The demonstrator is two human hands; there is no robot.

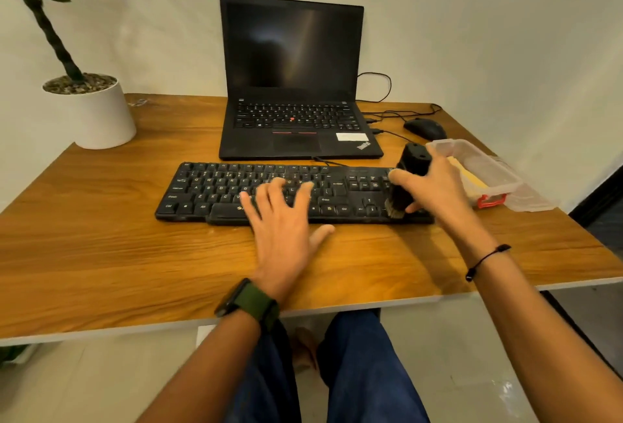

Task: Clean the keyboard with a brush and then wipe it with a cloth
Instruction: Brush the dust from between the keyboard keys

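While the right hand grips a black block-handled brush, bristles down on the right end of the black plastic keyboard lying on the wooden table, the left hand rests flat, fingers spread, steadying the keys. Brushing appears under way; wiping is judged outstanding. No cloth is clearly identifiable.

One keyboard, one brush, one laptop, one mouse, one potted plant, one plastic box.

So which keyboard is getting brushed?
The separate black keyboard nearest the person. The right hand holds the brush on its right end; the laptop behind goes untouched.
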